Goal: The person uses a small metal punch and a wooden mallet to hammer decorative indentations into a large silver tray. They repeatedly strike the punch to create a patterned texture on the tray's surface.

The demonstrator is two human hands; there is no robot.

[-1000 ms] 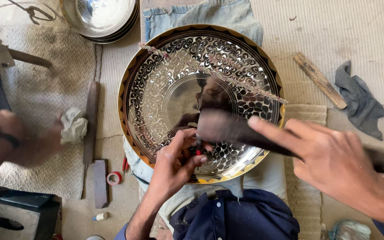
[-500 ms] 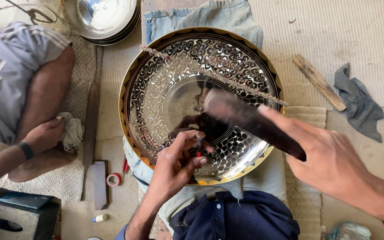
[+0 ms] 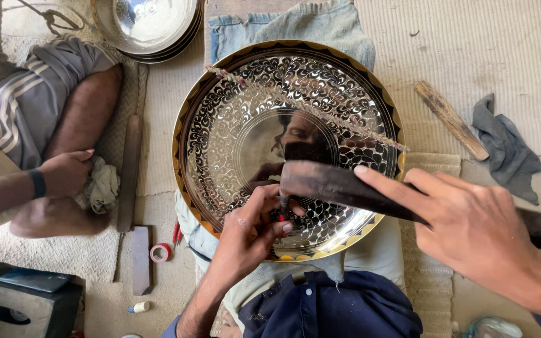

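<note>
1. Engraved metal tray (image 3: pixel 245 125), round w/ gold-black rim, rests on the person's lap over a light cloth (image 3: pixel 377 253), centre of view.
2. Left hand (image 3: pixel 245 231) pinches a small chisel (image 3: pixel 281 206), tip on the tray's lower patterned band.
3. Right hand (image 3: pixel 471 228) grips a dark mallet-like tool (image 3: pixel 339 184), its head just above the chisel top.
4. Risk, my read: an off-centre blow could skid the chisel, scar the pattern or nick left fingers, since they sit very near the strike point; tray could tilt on the soft lap.
5. A twisted cord (image 3: pixel 308 107) lies across the tray.
6. Further out: wood stick (image 3: pixel 451 119), grey rag (image 3: pixel 505 147), stacked steel bowls (image 3: pixel 151 25), red tape roll (image 3: pixel 160 252); another person's hand (image 3: pixel 64 172) clutches a cloth wad (image 3: pixel 100 188).
</note>
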